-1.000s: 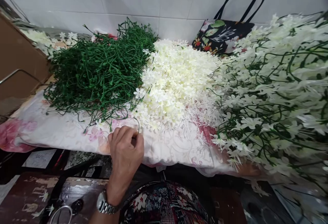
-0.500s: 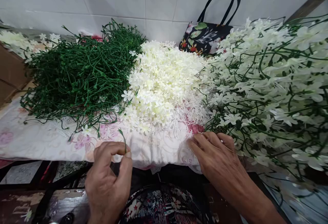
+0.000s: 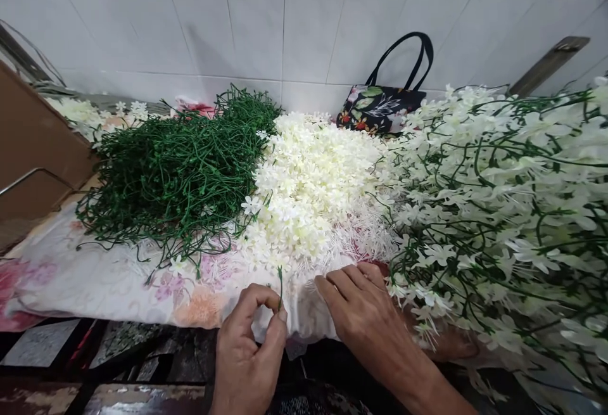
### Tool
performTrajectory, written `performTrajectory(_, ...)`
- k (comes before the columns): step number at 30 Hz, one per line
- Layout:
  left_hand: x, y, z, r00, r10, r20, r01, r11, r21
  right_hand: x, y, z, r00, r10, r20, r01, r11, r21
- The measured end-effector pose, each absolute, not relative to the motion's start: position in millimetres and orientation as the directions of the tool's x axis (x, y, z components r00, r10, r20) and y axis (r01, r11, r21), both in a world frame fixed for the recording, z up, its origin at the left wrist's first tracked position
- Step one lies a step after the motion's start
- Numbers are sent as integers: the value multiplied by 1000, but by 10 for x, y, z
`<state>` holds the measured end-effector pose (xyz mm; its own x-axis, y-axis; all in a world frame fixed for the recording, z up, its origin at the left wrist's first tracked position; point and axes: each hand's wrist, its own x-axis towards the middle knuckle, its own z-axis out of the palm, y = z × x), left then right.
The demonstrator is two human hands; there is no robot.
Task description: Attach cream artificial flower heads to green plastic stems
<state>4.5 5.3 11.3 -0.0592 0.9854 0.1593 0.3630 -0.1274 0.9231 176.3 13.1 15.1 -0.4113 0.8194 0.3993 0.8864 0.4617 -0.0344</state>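
My left hand (image 3: 249, 351) is at the table's front edge, thumb and forefinger pinched on a thin green stem (image 3: 280, 282) that sticks up between them. My right hand (image 3: 365, 320) lies just to its right, palm down, fingers together and reaching into the loose white stamens (image 3: 354, 241) at the foot of the pile of white flower heads (image 3: 316, 180). What its fingertips hold, if anything, is hidden. A heap of bare green stems (image 3: 180, 171) lies to the left of the flower heads.
A floral cloth (image 3: 109, 282) covers the table. Finished white flower sprays (image 3: 503, 206) are piled high on the right. A black floral bag (image 3: 384, 108) leans on the tiled wall behind. A brown cardboard box (image 3: 33, 130) stands at the left.
My right hand came into view and then shifted left toward the stamens. My left hand lifted a green stem off the cloth and moved right, closer to the right hand. The view tilted up.
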Motion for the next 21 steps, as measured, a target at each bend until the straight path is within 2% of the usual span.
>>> performTrajectory(3,2,88,121,-40,998,53,202,-44,978,1795,142,157,-401,827,393,879,469,-88)
performTrajectory(6,-11,130,171,-41,999,-19,-38,18,999,1860,188,215,-378,801,464,849,500,-171)
performTrajectory(9,20,177,260,-25,986,-165,-270,152,951,1894,252,305,-324,783,531,813,518,-266)
performTrajectory(12,69,211,331,12,959,-285,-440,261,859,1866,264,369,-294,813,503,704,540,-461)
performTrajectory(14,97,219,342,38,949,-314,-510,288,811,1826,238,373,-317,846,428,613,527,-588)
performTrajectory(16,117,214,327,44,944,-328,-541,299,786,1784,203,346,-347,868,355,563,495,-662)
performTrajectory(21,141,181,274,34,943,-332,-535,297,791,1719,158,252,-373,867,330,524,491,-696)
